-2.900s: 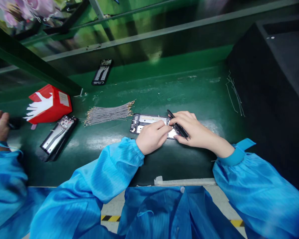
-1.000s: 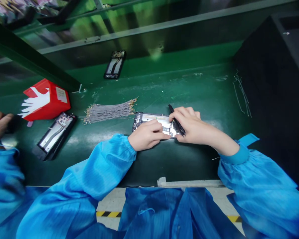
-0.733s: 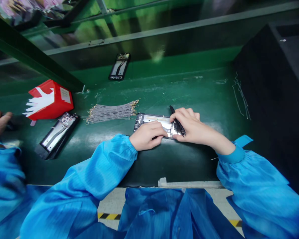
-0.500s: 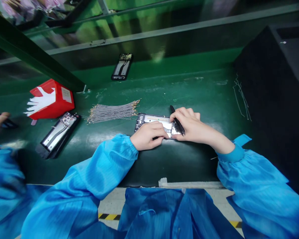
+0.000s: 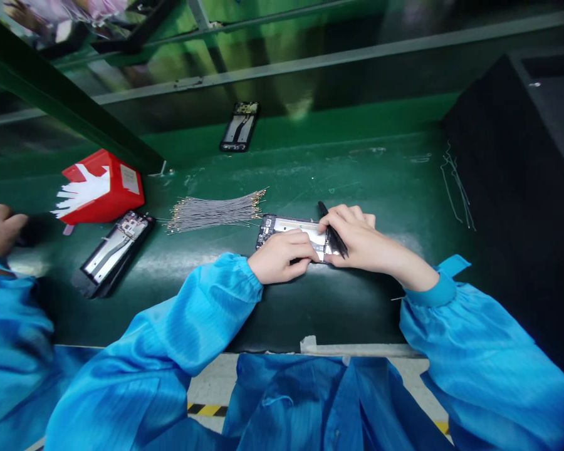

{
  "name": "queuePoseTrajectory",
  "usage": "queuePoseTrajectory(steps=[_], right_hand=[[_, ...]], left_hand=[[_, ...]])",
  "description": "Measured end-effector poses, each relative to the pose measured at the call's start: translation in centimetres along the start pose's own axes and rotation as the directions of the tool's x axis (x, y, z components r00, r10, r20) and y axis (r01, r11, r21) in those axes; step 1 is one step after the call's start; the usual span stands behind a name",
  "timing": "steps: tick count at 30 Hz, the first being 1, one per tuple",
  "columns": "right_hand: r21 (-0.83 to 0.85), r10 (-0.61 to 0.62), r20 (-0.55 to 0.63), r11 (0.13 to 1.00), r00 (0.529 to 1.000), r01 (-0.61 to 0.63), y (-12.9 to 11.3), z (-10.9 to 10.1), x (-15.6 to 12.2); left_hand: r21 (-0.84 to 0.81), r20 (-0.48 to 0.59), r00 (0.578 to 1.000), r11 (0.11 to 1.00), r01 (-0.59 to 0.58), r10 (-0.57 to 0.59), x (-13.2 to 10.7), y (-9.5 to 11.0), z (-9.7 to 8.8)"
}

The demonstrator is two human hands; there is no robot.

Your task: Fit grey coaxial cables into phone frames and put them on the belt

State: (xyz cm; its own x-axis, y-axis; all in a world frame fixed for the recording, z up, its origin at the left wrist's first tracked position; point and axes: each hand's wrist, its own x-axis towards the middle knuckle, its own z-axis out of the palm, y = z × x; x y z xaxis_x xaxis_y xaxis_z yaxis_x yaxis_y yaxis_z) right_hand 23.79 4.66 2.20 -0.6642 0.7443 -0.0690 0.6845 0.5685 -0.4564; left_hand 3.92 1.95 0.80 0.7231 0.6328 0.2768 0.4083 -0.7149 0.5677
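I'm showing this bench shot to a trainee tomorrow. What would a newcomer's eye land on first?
Probably the two bare hands at the centre: the left hand steadies an opened phone frame flat on the green belt, while the right hand holds a black pointed tool over it. Next, the bright red box at the left and the bundle of grey wires beside the phone frame.

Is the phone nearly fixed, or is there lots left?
Still mid-job. The left hand steadies the open phone frame while the right hand works black tweezers into it. A cable bundle and another frame still wait.
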Motion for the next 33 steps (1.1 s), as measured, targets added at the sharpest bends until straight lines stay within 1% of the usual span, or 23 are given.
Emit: queuePoseTrajectory(steps=[3, 8, 13, 18, 22, 24, 27, 31, 33], right_hand=[[0.021, -0.031, -0.028, 0.999, 0.999, 0.032, 0.5, 0.2, -0.3], [-0.029, -0.082, -0.019, 0.996, 0.996, 0.082, 0.7, 0.0, -0.1], [-0.139, -0.102, 0.034, 0.985, 0.994, 0.106, 0.2, -0.4, 0.5], [-0.228, -0.064, 0.102, 0.97, 0.993, 0.086, -0.5, -0.6, 1.0], [-0.24, -0.015, 0.123, 0.97, 0.992, 0.044, -1.0, -0.8, 1.2], [-0.236, 0.007, 0.133, 0.971, 0.991, 0.025, -1.2, -0.8, 1.3], [-0.22, 0.045, 0.142, 0.975, 0.989, -0.012, -1.5, -0.9, 1.4], [-0.182, 0.082, 0.125, 0.982, 0.989, -0.058, -1.9, -0.9, 1.2], [-0.16, 0.086, 0.095, 0.985, 0.992, -0.07, -1.8, -0.7, 1.1]], left_hand=[[0.003, -0.024, 0.999, 0.999, 0.041, -0.041, 0.1, 0.2, 0.0], [0.049, -0.031, 0.993, 0.992, 0.118, -0.117, 0.2, 0.2, 0.3], [0.069, -0.027, 0.988, 0.986, 0.151, -0.15, 0.3, 0.2, 0.5], [0.072, -0.005, 0.987, 0.984, 0.163, -0.163, 0.4, 0.2, 0.5], [0.043, -0.009, 0.99, 0.989, 0.144, -0.144, 0.3, 0.2, 0.3], [0.006, -0.01, 0.993, 0.993, 0.119, -0.119, 0.3, 0.2, 0.3], [-0.018, 0.016, 0.997, 0.997, 0.075, -0.075, 0.2, 0.1, 0.2], [0.019, 0.06, 0.998, 0.999, 0.033, -0.034, 0.2, 0.3, 0.1], [0.063, 0.062, 0.998, 0.998, 0.025, -0.029, 0.1, 0.4, 0.1]])
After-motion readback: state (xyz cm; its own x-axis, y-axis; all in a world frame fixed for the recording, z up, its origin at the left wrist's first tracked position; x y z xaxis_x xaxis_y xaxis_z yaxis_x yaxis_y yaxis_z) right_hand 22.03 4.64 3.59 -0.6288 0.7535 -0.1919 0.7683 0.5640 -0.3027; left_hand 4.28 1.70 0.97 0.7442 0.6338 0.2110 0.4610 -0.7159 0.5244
